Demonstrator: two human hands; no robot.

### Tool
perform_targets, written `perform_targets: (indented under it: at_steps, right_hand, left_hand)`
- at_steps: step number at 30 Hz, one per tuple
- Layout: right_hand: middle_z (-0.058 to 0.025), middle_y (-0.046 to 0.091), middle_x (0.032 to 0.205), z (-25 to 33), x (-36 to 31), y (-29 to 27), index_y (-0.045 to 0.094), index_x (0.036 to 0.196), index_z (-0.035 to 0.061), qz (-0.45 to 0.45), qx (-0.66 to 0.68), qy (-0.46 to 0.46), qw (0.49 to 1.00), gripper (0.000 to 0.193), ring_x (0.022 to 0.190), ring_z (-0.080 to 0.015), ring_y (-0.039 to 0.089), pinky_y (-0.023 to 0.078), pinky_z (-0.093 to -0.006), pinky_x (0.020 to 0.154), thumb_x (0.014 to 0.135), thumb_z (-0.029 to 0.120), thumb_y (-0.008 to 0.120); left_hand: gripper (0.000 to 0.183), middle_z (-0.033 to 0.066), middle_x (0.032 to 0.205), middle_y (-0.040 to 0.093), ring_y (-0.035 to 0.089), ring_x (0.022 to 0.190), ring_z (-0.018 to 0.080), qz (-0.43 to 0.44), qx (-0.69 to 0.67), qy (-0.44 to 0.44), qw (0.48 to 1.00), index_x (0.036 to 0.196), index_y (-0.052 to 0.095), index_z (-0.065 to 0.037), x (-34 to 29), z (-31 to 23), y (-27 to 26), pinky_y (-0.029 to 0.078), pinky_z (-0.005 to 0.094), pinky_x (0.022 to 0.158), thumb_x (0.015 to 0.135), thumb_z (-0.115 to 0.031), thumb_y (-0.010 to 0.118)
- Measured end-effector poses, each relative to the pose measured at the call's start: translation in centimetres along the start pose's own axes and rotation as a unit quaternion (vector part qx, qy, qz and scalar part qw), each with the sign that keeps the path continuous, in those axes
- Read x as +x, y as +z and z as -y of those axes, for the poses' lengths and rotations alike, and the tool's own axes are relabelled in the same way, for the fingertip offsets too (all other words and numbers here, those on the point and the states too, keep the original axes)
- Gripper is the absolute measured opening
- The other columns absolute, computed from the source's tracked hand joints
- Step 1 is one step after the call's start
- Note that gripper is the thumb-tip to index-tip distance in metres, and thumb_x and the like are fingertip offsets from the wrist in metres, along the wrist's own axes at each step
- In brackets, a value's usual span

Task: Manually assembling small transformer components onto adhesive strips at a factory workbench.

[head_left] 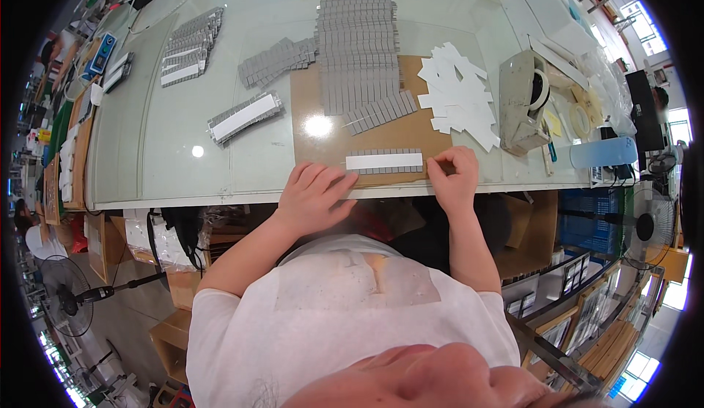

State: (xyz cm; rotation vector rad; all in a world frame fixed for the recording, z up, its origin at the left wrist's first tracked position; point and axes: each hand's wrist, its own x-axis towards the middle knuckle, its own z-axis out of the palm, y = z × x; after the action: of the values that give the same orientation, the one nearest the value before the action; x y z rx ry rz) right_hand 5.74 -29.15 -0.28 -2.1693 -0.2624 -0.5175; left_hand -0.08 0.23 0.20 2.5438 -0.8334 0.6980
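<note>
Before me lies a gray segmented strip with a white paper label (383, 162) along its middle, on a brown board (312, 133) near the table's front edge. My left hand (317, 197) rests at the strip's left end, open with its fingers apart. By the right end is my right hand (455, 177), its thumb and forefinger pinched together; whether something thin is between them cannot be made out. Just beyond, a bare gray strip (381, 113) lies slanted below a large stack of gray strips (357, 52). Loose white labels (458, 93) lie piled to the right.
On the left are labelled strips (246, 117), a slanted group of gray strips (275, 62) and another stack (192, 47). A box holding tape rolls (524, 100) and a blue bottle (605, 153) stand right. Fans (645, 226) flank the bench.
</note>
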Motion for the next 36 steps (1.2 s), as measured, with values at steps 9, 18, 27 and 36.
perform_targets:
  at_steps: [9,18,27,36]
  right_hand:
    - [-0.0056,0.060,0.076,-0.8,0.3,0.2,0.063,0.074,0.0036,0.044,-0.009,0.014,0.999,0.015,0.065,-0.0167,0.059,0.047,-0.0291,0.059,0.075,0.000,0.077]
    - [-0.0011,0.060,0.076,-0.1,0.3,0.2,0.063,0.074,0.0090,0.050,-0.050,0.011,0.997,0.016,0.072,-0.0174,0.058,0.042,-0.0336,0.076,0.074,0.004,0.078]
    - [0.0001,0.061,0.077,0.1,0.3,0.0,0.063,0.075,0.0098,0.058,-0.060,0.014,0.996,0.016,0.072,-0.0160,0.059,0.039,-0.0348,0.082,0.074,0.006,0.079]
    - [-0.0031,0.068,0.096,0.4,0.0,-0.2,0.076,0.091,0.0104,0.022,-0.057,-0.089,0.994,0.016,0.092,-0.0252,0.061,0.039,-0.0413,0.088,0.076,0.008,0.075]
  left_hand:
    - [0.049,-0.0017,0.113,0.060,0.055,0.104,0.0198,-0.002,-0.003,-0.002,1.000,0.118,0.071,-0.017,0.1,0.0,-0.1,0.045,0.0390,0.096,0.072,-0.029,0.082]
    - [0.048,-0.0015,0.113,0.060,0.056,0.104,0.0196,-0.005,0.002,-0.002,1.000,0.117,0.071,-0.017,0.1,0.0,0.0,0.044,0.0388,0.096,0.072,-0.030,0.082]
    - [0.048,-0.0016,0.113,0.060,0.056,0.104,0.0196,-0.005,0.003,-0.004,1.000,0.118,0.071,-0.018,0.0,-0.1,0.0,0.045,0.0390,0.096,0.072,-0.030,0.082]
    - [0.048,-0.0017,0.114,0.060,0.055,0.104,0.0196,-0.003,0.007,-0.003,1.000,0.118,0.071,-0.018,0.1,0.1,-0.1,0.045,0.0387,0.095,0.072,-0.030,0.082]
